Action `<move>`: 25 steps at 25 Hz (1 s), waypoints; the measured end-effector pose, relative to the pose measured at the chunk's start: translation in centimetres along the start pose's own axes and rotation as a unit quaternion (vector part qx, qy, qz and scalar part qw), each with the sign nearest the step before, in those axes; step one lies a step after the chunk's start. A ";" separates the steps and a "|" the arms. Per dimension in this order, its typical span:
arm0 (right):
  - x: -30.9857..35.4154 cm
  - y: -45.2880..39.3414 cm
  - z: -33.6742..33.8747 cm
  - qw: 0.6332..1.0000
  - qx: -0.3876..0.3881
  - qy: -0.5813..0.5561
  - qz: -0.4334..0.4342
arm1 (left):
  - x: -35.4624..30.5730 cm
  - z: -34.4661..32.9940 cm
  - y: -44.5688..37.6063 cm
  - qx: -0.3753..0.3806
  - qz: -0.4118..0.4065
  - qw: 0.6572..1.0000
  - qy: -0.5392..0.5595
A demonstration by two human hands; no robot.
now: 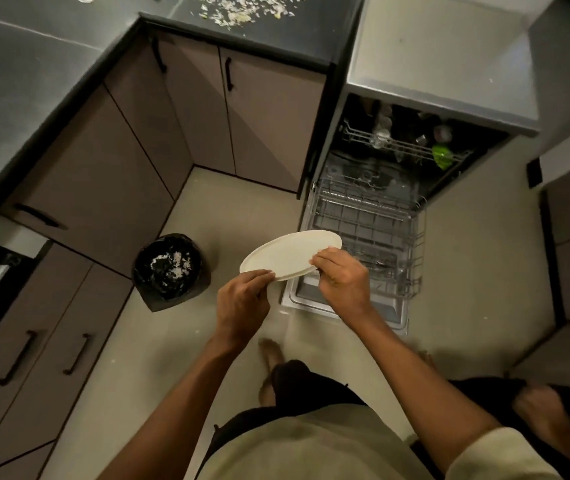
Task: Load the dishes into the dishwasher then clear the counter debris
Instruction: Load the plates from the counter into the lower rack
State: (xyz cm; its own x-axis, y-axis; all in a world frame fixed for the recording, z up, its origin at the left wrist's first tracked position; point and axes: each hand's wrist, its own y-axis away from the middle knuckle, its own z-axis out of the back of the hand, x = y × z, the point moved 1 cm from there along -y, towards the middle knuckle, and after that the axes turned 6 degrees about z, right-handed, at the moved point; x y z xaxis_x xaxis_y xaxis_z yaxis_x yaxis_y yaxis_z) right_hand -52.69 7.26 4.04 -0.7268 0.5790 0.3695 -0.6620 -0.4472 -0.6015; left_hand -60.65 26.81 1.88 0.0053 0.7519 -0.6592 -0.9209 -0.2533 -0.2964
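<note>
Fingers [262, 276] of your left hand [242, 306] curl over the near-left rim of the white plate [287, 252], pinching it at centre frame. Your right hand [342, 282] grasps the plate's right rim, its fingers folded over the edge from above. You hold the plate tilted, above the floor [242, 209], just left of the dishwasher's pulled-out lower rack [373, 220]; its right edge overlaps the rack's near-left corner in this view.

The dishwasher [397, 188] stands open at centre right. Its upper rack [408, 147] carries glassware and a green item [442, 155]; contents deeper inside are too dark to identify.

A black-lined bin [169, 268] sits on the floor at left of the plate, holding pale scraps. Pale debris [242, 10] lies scattered on the dark surface [259, 39] at the top of the frame.
</note>
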 end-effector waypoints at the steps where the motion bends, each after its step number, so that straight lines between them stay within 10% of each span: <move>1: 0.2 1.0 0.6 1.000 0.004 0.002 -0.008 | -0.4 -0.2 0.8 0.003 0.001 1.000 0.003; 25: -12.7 9.9 11.0 0.994 0.104 -0.013 0.010 | -14.0 -13.4 7.7 0.016 0.084 0.996 -0.026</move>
State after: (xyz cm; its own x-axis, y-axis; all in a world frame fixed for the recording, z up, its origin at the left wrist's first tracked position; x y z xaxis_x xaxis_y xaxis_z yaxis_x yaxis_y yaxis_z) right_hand -52.03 -12.07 1.18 -0.7426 0.5519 0.3793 -0.6693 -0.5906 -0.4509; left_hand -62.60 6.15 -0.44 -0.1684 0.7312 -0.6611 -0.9195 -0.3582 -0.1619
